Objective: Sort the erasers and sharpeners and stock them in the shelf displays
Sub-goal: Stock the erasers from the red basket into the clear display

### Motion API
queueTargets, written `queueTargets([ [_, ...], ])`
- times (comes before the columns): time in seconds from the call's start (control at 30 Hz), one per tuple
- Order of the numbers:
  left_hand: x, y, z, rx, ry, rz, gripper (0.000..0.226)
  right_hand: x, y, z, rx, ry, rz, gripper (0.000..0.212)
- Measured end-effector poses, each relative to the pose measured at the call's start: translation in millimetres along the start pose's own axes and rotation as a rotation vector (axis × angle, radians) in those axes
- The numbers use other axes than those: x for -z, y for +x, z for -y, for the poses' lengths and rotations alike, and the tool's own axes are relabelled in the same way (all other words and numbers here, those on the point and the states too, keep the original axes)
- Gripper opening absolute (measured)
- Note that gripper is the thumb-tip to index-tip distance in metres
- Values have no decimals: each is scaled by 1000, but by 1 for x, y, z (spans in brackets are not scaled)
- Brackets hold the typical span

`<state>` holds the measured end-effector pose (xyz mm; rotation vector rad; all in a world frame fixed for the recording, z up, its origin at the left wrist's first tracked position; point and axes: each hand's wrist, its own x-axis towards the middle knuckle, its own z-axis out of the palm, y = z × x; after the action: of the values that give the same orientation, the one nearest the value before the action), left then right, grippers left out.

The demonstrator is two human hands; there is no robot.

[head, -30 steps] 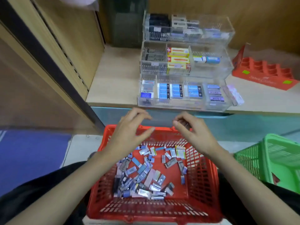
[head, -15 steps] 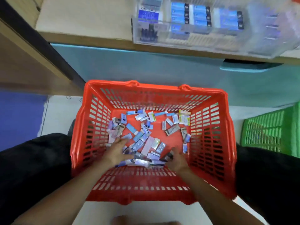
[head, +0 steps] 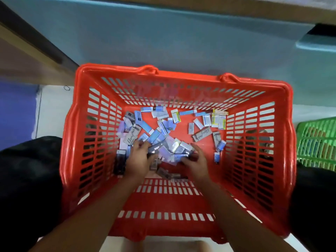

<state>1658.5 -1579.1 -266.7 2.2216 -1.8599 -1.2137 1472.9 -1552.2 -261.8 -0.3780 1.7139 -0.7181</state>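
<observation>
A red plastic basket (head: 181, 77) sits between my knees, its floor strewn with several small eraser and sharpener packs (head: 156, 124), blue, white and dark. A few yellow-white packs (head: 219, 120) lie at the far right corner. Both my hands are down in the near heap of packs (head: 171, 147). My left hand (head: 139, 160) curls its fingers round dark packs at the heap's left side. On the heap's right side, the fingers of my right hand (head: 196, 163) curl over more packs. The shelf displays are out of view.
A green basket (head: 317, 142) stands close on the right. A blue-grey cabinet front (head: 163, 33) rises just beyond the red basket, with the wooden shelf edge (head: 218, 6) above it. My black-clad legs (head: 27, 179) flank the basket.
My hands came down from above the basket's far rim into the packs and have closed in on the near heap. My view tilted down, so the displays left the frame.
</observation>
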Motion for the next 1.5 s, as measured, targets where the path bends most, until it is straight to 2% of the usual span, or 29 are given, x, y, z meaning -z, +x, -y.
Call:
queueTargets([
  [0.07,2,4,1,35,60,14,43,5,3,7,-9,-13,-14,70],
  [0.17,3,6,-5,78,187,120,56,-6,6,12,-21,-20,54,85],
  [0.23,5,9,-11,118,199,156,59,-21,11,12,-16,-137,51,94],
  [0.3,6,15,-14,139,198,167,52,-31,16,12,-20,-259,-12,87],
  [0.37,9,20,-14,128,217,187,43,-32,21,10,-13,-247,-40,70],
  [0.43,13,22,-14,108,204,213,38,-27,27,2,-5,-218,-41,65],
  [0.67,24,16,-9,121,-77,271,32,-11,13,19,-61,-145,34,42],
  [0.73,27,12,-8,161,-188,242,31,-6,3,25,-67,-129,80,48],
  [0.87,44,-2,-19,199,-385,258,27,2,-19,42,-81,-32,205,75],
  [0.93,61,-13,-34,180,-477,282,30,3,-32,59,-82,-37,216,66],
  [1.0,80,-25,-49,157,-553,319,29,6,-47,80,-69,-8,239,45],
  [1.07,101,-35,-60,128,-600,343,20,11,-63,104,-16,39,266,37],
  [1.17,134,-47,-77,50,-638,343,8,19,-83,136,140,-18,261,35],
  [1.3,179,-70,-110,-84,-704,310,12,28,-120,178,346,-56,289,34],
  [1.5,244,-107,-164,-293,-696,308,14,45,-178,248,568,-281,293,22],
])
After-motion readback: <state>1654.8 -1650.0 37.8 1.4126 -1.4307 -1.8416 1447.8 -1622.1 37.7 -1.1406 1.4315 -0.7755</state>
